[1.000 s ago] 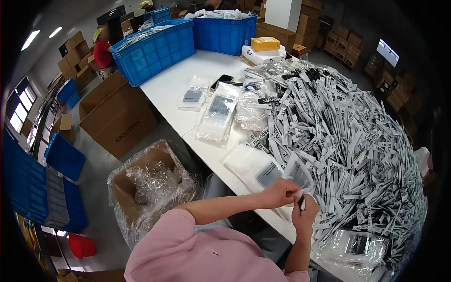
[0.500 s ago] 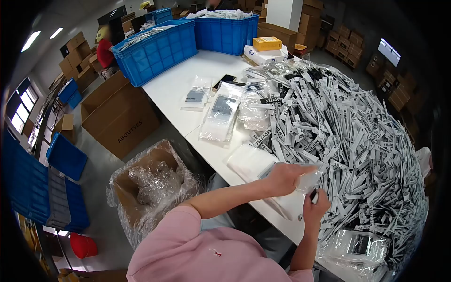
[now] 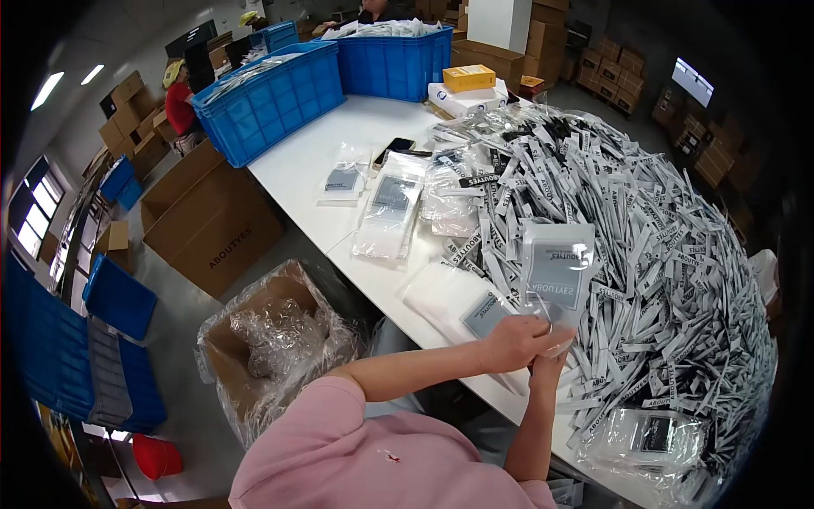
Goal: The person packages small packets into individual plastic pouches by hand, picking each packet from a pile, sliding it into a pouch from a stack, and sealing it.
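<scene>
A clear pouch with a grey label [image 3: 555, 270] stands raised above the table, held at its lower end. My left hand [image 3: 515, 341] is closed on that end. Just behind and below it, my right hand [image 3: 549, 363] is partly covered by the left one; its fingers are mostly hidden at the pouch's bottom. A stack of similar pouches [image 3: 449, 297] lies on the white table [image 3: 318, 131] beside my left hand. To the right spreads a large heap of narrow printed packets [image 3: 644, 271].
Further pouch stacks [image 3: 392, 199] and a phone [image 3: 394, 148] lie on the table. Two blue crates [image 3: 275, 102] stand at the back. A plastic-lined carton [image 3: 280, 339] is at the left, near a large open box [image 3: 212, 225]. A person in red [image 3: 180, 106] is far left.
The pouch has come up into view, upright and facing me with its label showing. Both hands have drawn together at its lower end.
</scene>
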### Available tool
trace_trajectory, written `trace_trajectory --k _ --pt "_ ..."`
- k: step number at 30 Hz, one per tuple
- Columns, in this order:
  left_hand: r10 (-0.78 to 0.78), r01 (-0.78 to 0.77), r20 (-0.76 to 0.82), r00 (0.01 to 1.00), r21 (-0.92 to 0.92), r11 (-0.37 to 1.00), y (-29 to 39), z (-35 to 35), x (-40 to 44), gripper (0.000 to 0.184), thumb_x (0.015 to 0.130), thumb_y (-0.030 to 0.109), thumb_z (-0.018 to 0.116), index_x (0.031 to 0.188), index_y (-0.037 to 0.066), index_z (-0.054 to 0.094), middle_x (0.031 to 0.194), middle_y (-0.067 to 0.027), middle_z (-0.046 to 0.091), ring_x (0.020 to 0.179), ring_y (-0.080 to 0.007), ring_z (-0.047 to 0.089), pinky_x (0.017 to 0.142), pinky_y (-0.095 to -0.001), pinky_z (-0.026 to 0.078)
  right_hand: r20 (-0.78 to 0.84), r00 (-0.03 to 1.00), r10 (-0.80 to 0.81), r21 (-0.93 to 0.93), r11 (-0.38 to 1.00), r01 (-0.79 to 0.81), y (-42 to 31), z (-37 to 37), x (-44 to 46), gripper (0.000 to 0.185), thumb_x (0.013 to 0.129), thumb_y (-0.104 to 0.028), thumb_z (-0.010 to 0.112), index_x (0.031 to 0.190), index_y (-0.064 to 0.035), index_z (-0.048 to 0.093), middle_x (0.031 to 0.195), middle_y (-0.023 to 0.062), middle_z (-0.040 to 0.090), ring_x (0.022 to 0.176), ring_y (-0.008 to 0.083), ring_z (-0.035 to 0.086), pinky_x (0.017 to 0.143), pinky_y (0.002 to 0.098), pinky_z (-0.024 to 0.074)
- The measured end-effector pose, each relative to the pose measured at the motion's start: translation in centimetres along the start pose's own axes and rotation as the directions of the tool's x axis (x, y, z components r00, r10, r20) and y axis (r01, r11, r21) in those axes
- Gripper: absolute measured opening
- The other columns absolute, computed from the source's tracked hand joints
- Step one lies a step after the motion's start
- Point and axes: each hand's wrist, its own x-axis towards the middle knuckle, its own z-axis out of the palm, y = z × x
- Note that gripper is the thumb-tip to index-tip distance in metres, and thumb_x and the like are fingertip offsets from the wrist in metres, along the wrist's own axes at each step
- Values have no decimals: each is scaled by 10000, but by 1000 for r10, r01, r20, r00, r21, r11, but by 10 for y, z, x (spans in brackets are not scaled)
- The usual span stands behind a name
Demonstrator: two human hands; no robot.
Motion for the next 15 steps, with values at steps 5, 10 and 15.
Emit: trace_trajectory --k 5,10,15 --pt "-342 339 -22 939 -92 936 -29 -5 -3 725 638 29 582 1319 202 404 675 -47 524 581 -253 551 482 -356 432 244 968 -59 -116 989 90 -1 17 -7 213 916 -151 433 1051 2 498 730 22 503 568 91 432 481 229 356" --pt "-183 170 244 952 74 983 -8 -4 -15 727 665 89 615 1340 175 358 694 -62 527 612 -249 565 487 -355 441 180 978 -106 -67 991 120 1 7 -2 205 894 -167 488 937 21 558 755 45 578 617 110 533 515 225 417" --pt "-165 179 246 955 -35 983 -12 -13 -9 666 690 53 576 1318 161 384 709 -59 538 608 -245 565 469 -346 442 244 965 -95 -83 990 118 -9 4 -3 172 859 -145 539 882 14 599 754 46 607 644 94 546 527 229 442"
